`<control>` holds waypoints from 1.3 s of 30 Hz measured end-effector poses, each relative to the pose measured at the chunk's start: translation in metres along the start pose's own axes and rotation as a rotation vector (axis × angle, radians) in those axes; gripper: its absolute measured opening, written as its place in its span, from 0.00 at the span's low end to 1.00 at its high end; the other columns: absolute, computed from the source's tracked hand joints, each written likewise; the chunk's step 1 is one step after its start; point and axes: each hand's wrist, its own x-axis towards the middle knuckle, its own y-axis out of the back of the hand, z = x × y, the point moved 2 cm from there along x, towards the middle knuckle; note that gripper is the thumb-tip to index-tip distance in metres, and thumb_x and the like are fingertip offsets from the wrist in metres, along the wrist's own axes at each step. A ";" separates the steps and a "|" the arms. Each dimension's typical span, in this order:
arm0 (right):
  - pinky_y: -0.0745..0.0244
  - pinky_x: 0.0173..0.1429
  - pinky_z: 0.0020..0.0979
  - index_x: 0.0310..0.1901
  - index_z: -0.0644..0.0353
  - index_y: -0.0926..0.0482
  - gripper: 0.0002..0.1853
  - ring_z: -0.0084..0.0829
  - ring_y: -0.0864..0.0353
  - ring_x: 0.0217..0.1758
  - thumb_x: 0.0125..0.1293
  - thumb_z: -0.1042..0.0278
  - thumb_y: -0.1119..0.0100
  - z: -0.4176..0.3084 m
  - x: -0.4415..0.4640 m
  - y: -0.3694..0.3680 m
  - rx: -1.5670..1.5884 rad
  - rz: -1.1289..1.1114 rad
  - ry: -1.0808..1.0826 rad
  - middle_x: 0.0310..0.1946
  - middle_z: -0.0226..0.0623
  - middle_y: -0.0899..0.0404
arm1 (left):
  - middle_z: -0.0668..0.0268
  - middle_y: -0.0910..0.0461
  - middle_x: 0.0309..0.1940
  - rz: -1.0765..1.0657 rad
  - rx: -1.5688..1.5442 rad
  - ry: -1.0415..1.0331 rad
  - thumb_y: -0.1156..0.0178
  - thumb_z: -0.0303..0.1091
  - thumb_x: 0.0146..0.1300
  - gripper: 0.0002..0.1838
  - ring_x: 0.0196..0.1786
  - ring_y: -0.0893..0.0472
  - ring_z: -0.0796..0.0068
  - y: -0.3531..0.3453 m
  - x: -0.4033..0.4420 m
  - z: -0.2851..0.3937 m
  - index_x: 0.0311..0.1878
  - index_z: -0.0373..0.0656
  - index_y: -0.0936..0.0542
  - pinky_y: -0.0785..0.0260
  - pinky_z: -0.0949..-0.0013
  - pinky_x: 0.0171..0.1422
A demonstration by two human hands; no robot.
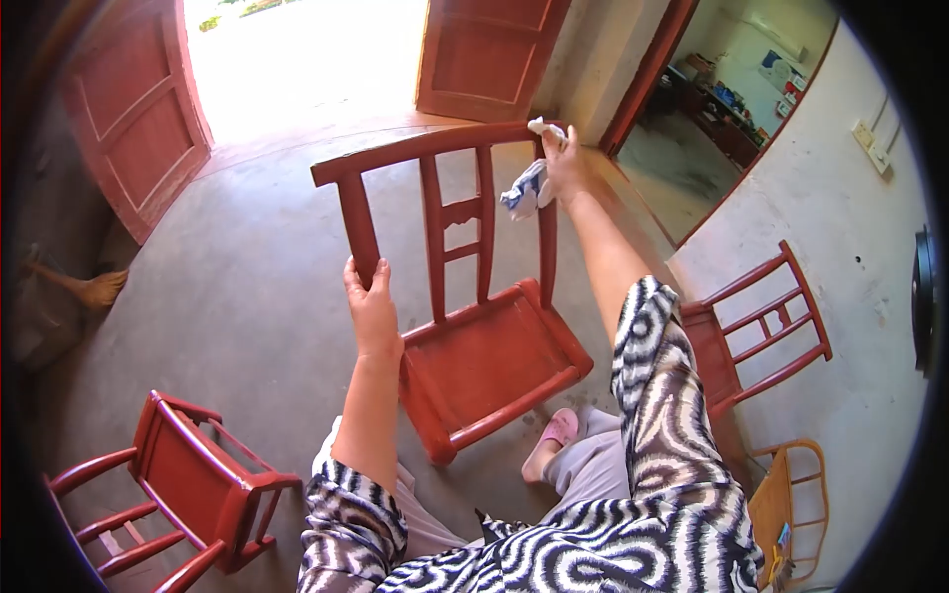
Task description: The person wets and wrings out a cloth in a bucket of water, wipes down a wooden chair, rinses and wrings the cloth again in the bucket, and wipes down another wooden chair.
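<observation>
A red wooden chair (pixel 494 361) stands in front of me, its seat toward me and its backrest on the far side. My left hand (pixel 374 314) is closed around the lower part of the backrest's left post. At the top right corner of the backrest, my right hand (pixel 563 170) holds a white and blue cloth (pixel 527 191) against the end of the top rail. Part of the cloth hangs below the hand, and a bit of it shows over the rail. The fingertips of the right hand are partly hidden by the cloth.
A second red chair (pixel 193 469) stands tilted in view at lower left, another red chair (pixel 756 336) by the right wall. A yellowish wooden chair (pixel 791 504) is at lower right. Red door panels (pixel 133 119) flank a bright doorway. A person's bare foot (pixel 102 289) shows at left.
</observation>
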 end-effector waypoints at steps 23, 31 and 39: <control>0.31 0.41 0.25 0.40 0.58 0.29 0.19 0.22 0.28 0.37 0.47 0.80 0.33 0.122 -0.189 0.053 0.412 -0.191 -0.563 0.33 0.26 0.29 | 0.70 0.30 0.42 0.106 -0.017 -0.099 0.46 0.30 0.62 0.16 0.46 0.32 0.80 -0.001 0.011 -0.005 0.52 0.39 0.33 0.40 0.74 0.53; 0.23 0.41 0.26 0.44 0.61 0.33 0.25 0.22 0.28 0.35 0.45 0.89 0.37 0.062 -0.175 0.083 0.545 -0.306 -0.452 0.35 0.29 0.31 | 0.75 0.31 0.27 0.201 -0.111 -0.109 0.42 0.37 0.61 0.09 0.33 0.33 0.84 0.018 0.002 0.013 0.38 0.44 0.27 0.39 0.78 0.40; 0.29 0.38 0.22 0.45 0.59 0.34 0.25 0.18 0.29 0.34 0.46 0.86 0.37 0.009 -0.168 0.112 0.436 -0.449 -0.184 0.31 0.25 0.32 | 0.73 0.31 0.28 0.359 -0.124 -0.137 0.42 0.45 0.60 0.14 0.34 0.32 0.82 0.038 0.005 0.025 0.37 0.44 0.29 0.38 0.76 0.41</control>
